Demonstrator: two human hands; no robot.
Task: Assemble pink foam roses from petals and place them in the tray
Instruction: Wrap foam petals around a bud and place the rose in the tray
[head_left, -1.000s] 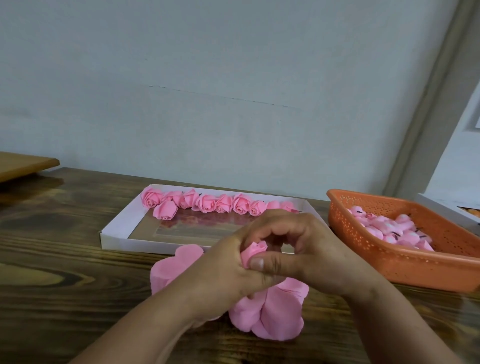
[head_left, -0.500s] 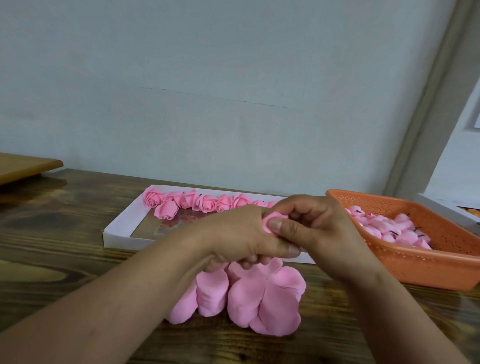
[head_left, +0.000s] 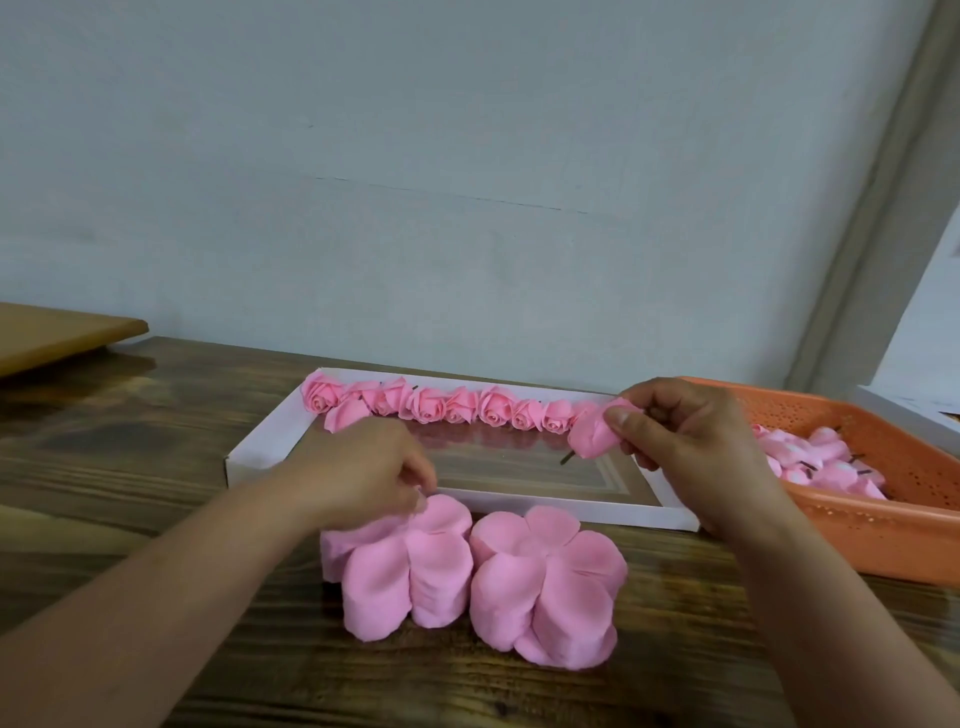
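You have nine finished roses (head_left: 493, 408) along the tray's (head_left: 249, 457) far edge. Two petal stacks (head_left: 467, 571) sit near the table's (head_left: 130, 467) front edge. You hold one bud (head_left: 592, 436).

No legible text (or labels) anywhere.

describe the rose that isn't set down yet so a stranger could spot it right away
Find the white tray on the wooden table, with a row of pink roses along its far wall. At that row's right end, the right hand holds one rose bud above the tray. Unlike the others, it's airborne, with its dark stem showing.
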